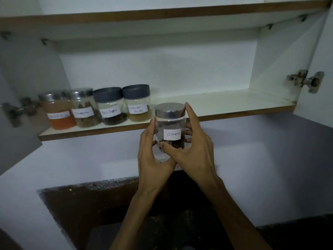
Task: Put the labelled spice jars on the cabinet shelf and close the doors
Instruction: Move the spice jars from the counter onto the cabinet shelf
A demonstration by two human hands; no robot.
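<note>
Both hands wrap the clear glass jar labelled "Cloves" [170, 126] with its silver metal lid: the left hand [153, 150] cups its side and base, the right hand [192, 147] steadies side and lid. It is held just before the white cabinet shelf [225, 105], label outward, probably to join the four labelled jars [95, 107] ranged left.

I am reading "Cloves" in handwriting on the white label of the steel-lidded jar [170, 125] that both hands are holding in front of the shelf [234, 105]. On the shelf, I am making out "Black Pepper" on the first dark-lidded jar [110, 106] and "Coriander Powder" on the second dark-lidded jar [137, 103]. The labels on the orange-filled jar [58, 112] and the brown-filled jar [84, 109] are showing too blurred for me to read.
</note>
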